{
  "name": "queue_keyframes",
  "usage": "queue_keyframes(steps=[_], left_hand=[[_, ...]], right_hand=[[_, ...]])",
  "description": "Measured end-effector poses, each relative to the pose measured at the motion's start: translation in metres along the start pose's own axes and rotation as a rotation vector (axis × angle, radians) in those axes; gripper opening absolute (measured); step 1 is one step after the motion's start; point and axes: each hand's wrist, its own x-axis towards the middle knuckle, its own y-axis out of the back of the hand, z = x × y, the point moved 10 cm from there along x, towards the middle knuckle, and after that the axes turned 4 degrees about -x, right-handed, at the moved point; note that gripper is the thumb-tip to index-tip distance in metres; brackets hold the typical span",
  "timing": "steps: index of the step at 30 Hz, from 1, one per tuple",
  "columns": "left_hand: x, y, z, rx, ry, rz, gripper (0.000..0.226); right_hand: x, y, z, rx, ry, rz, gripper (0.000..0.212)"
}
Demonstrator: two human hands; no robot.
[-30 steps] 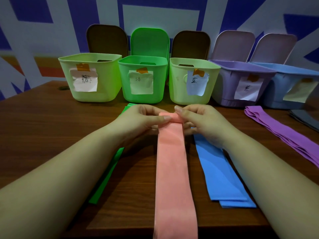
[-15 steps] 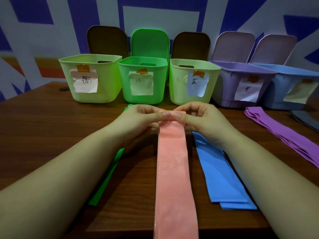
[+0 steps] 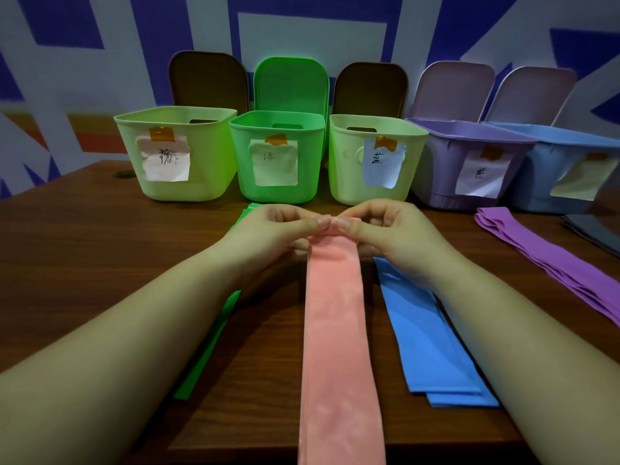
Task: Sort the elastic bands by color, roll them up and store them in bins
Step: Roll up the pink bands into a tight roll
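Bins stand in a row of five beyond the hands, each with an open lid propped up behind it: a pale green bin (image 3: 174,152) beyond and to the left of the left hand (image 3: 268,229), a bright green bin (image 3: 278,156) straight beyond it, a second pale green bin (image 3: 375,159) beyond the right hand (image 3: 389,229), then a purple bin (image 3: 469,162) and a blue bin (image 3: 567,169) farther to the right. Each carries one taped paper label with handwritten Chinese: the bright green bin's reads 绿, the second pale green bin's 蓝, the purple bin's 紫; the first label's character is too scrawled to read and the blue bin's cannot be made out.

One pink band (image 3: 335,330) lies flat on the wooden table (image 3: 67,246), running from between the two hands back toward the person. Both hands pinch its far end between thumb and curled fingers, thumbs nearly touching, and that end is turned over into a small fold. Blue bands (image 3: 429,337), at least two stacked, lie just right of the pink one, partly under the right forearm. A green band (image 3: 211,347) lies under the left hand and forearm. Purple bands (image 3: 550,256), several layered, lie well to the right of the right hand, with dark grey bands (image 3: 593,229) beyond them at the edge.
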Motion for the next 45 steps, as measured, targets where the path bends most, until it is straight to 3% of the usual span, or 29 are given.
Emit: queue_keyframes(steps=[7, 12, 16, 19, 22, 25, 30, 34, 39, 45], left_hand=[[-0.001, 0.000, 0.002, -0.058, -0.014, -0.008, 0.028], [0.001, -0.004, -0.010, -0.109, 0.078, -0.021, 0.016], [-0.001, 0.001, -0.002, -0.044, 0.023, 0.028, 0.010], [-0.002, 0.002, 0.002, -0.057, -0.006, 0.028, 0.006], [-0.001, 0.000, 0.002, -0.082, -0.013, 0.001, 0.023], [-0.001, -0.006, -0.001, -0.157, 0.019, -0.036, 0.017], [0.000, 0.001, 0.002, -0.056, -0.016, 0.020, 0.013], [0.000, 0.007, 0.007, -0.036, -0.071, 0.040, 0.026], [0.001, 0.000, 0.000, -0.075, -0.014, -0.010, 0.025], [0.001, 0.002, 0.001, -0.047, -0.024, 0.017, 0.022]], right_hand=[[0.000, -0.001, -0.001, -0.077, 0.017, -0.035, 0.015], [-0.001, 0.004, -0.003, -0.104, 0.043, -0.016, 0.023], [0.001, -0.002, 0.000, -0.003, -0.010, -0.034, 0.016], [0.002, 0.001, 0.004, -0.051, -0.047, -0.001, 0.024], [0.001, 0.002, 0.001, -0.005, -0.012, -0.003, 0.010], [-0.001, 0.003, -0.005, -0.048, 0.040, -0.011, 0.014], [-0.001, 0.000, -0.006, -0.064, 0.062, -0.034, 0.022], [0.002, -0.003, 0.002, 0.013, -0.012, -0.031, 0.025], [0.002, 0.003, -0.001, -0.004, 0.032, 0.000, 0.008], [0.000, 0.003, -0.007, -0.043, 0.068, -0.004, 0.021]])
